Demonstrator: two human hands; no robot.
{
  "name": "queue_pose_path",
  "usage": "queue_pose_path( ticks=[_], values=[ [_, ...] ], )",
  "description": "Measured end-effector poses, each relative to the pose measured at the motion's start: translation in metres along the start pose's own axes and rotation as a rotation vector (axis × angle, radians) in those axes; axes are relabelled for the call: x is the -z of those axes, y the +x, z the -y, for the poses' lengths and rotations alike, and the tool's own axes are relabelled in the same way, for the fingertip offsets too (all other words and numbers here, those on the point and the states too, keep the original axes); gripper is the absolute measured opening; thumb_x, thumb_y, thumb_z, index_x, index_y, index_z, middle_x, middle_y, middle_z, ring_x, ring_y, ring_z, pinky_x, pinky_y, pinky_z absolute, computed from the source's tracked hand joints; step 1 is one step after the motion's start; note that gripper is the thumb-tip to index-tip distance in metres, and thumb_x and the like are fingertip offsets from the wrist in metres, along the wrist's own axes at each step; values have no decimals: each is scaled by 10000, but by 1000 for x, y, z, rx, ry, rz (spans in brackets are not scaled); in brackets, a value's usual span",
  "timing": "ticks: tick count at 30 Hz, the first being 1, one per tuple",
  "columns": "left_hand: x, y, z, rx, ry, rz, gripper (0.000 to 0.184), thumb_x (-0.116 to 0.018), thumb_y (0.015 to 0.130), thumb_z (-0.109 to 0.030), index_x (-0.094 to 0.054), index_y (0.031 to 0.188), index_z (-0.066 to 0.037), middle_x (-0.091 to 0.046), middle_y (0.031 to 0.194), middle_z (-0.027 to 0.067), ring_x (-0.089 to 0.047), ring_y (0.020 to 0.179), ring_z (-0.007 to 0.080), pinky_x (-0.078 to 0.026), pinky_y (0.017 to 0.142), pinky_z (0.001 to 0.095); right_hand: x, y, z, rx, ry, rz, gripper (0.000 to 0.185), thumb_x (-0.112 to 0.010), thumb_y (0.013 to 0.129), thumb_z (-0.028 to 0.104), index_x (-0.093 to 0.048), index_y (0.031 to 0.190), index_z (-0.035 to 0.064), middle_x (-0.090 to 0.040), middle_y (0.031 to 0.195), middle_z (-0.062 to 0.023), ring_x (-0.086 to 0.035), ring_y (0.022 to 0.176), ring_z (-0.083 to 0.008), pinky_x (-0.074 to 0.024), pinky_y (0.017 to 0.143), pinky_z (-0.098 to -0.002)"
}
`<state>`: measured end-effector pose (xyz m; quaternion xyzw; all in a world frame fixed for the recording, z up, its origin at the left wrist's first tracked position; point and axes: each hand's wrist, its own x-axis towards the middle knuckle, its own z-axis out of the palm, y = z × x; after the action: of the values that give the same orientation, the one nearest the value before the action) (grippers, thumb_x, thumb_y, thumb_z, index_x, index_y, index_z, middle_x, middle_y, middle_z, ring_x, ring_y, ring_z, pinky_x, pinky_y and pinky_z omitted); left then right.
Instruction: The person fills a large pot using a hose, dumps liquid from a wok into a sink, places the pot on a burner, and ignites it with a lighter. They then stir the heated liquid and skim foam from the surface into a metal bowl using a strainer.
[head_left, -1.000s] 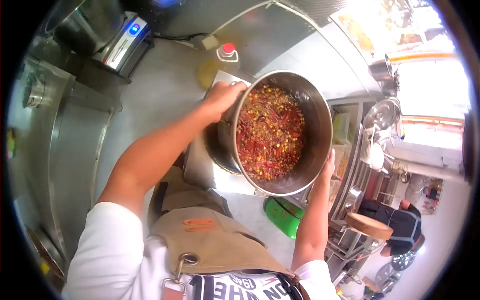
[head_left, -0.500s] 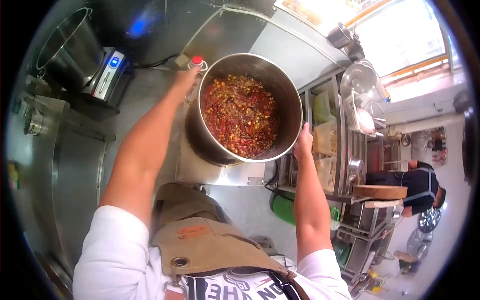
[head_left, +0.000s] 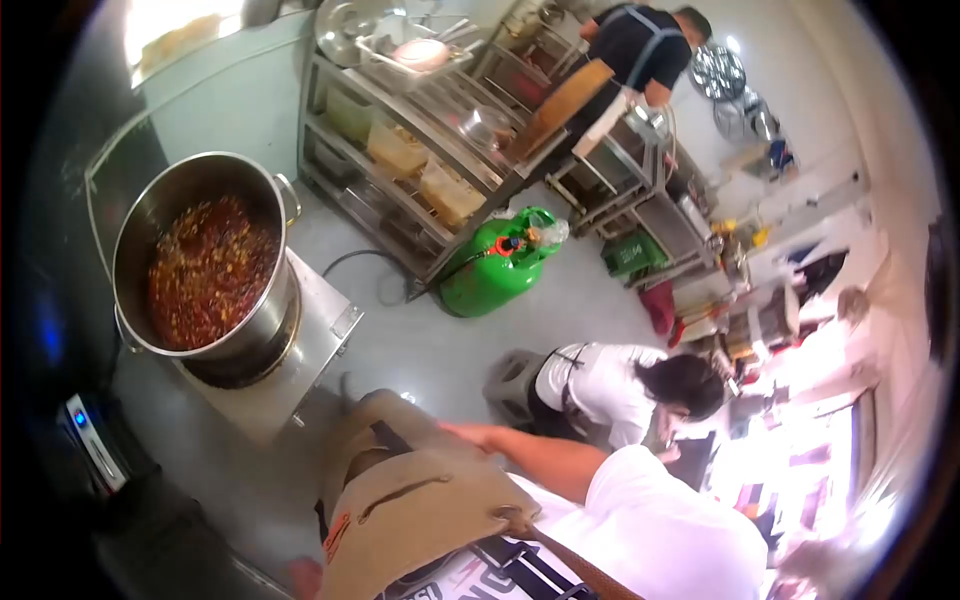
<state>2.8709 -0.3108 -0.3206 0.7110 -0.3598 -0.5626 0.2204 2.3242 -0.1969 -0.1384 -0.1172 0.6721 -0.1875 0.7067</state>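
A large steel pot [head_left: 255, 315] stands on the burner of a low stove [head_left: 325, 300] at the left, away from both hands. Red chillies and yellow bits in dark red liquid [head_left: 210, 270] fill its lower part. My right hand [head_left: 470, 435] is beside the tan apron [head_left: 430, 500], touching nothing I can make out; its fingers are blurred. At the bottom edge, left of the apron, a small blurred part of my left hand [head_left: 306, 578] shows, its fingers indistinct.
A green gas cylinder [head_left: 495, 270] stands on the floor beside a metal rack [head_left: 400, 195] of containers. One person [head_left: 650, 50] is at the back; another in white [head_left: 600, 385] bends beside a stool [head_left: 512, 380]. A lit control panel [head_left: 90, 440] is far left.
Both hands have let go of the pot and moved back toward my body. The pot now rests level on the burner. The view has swung right, bringing the person in white into sight.
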Motion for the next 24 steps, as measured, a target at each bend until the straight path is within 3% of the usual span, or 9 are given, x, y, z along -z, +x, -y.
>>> queue_pose_path(
  ticks=[3,9,11,12,14,15,17,18,24],
  values=[
    [-59,-42,-16,185,-160,71,229,-499,888,-263,-581,917,-51,-570,849,108,-564,726,227,-490,732,396,62,60,-3,-202,-381,5,741,-382,864,629,-481,1282,26,-501,1300,-161,-469,1180,-274,-367,965,-431],
    [-116,-55,-15,240,-303,130,267,-498,884,-284,-564,742,-69,-532,667,67,-523,601,227,-480,692,399,243,156,63,206,-901,-364,500,-477,856,445,-642,922,-22,-644,792,-182,-599,701,-323,-495,662,-435],
    [-109,-38,12,232,-720,315,301,-497,883,-291,-559,683,-74,-519,606,53,-509,559,227,-476,679,400,324,174,86,155,-426,-769,462,-512,821,413,-653,834,-26,-652,793,-200,-617,673,-345,-503,614,-431],
    [-105,-28,23,317,-1087,575,321,-497,882,-295,-556,654,-77,-512,576,46,-502,539,226,-475,672,400,377,189,98,228,-647,-973,409,-566,780,373,-654,780,-26,-649,818,-216,-629,735,-361,-506,672,-437],
    [-111,-58,-42,428,-1064,646,311,-433,897,-349,-556,984,-78,-551,951,121,-548,831,287,-472,784,406,459,161,139,356,-476,-1182,377,-556,762,335,-657,807,-26,-647,850,-227,-631,852,-366,-504,750,-428],
    [-125,-85,-100,483,-1052,681,416,-401,904,-377,-556,1149,-78,-571,1139,158,-572,977,317,-470,840,408,489,138,169,106,-308,-1259,377,-515,775,326,-660,825,-19,-648,848,-224,-626,890,-362,-500,771,-431],
    [-199,-100,-137,265,-147,20,356,-427,899,-361,-556,1066,-74,-559,1038,139,-561,899,300,-470,808,411,566,154,173,210,-140,-1372,367,-507,776,303,-661,891,-10,-653,877,-217,-625,907,-361,-491,802,-438],
    [-230,-108,-155,253,51,-67,330,-440,896,-353,-556,1025,-72,-553,987,129,-555,860,292,-469,792,413,594,158,176,125,-236,-1284,380,-497,789,309,-658,932,-3,-650,927,-211,-621,932,-356,-485,824,-434],
    [-316,-153,-185,217,418,-94,269,-518,881,-306,-556,777,-61,-517,683,71,-522,624,244,-467,696,422,679,226,173,-148,-695,-918,370,-411,872,267,-657,1017,32,-616,1101,-188,-589,1048,-322,-473,870,-426]
  ],
)
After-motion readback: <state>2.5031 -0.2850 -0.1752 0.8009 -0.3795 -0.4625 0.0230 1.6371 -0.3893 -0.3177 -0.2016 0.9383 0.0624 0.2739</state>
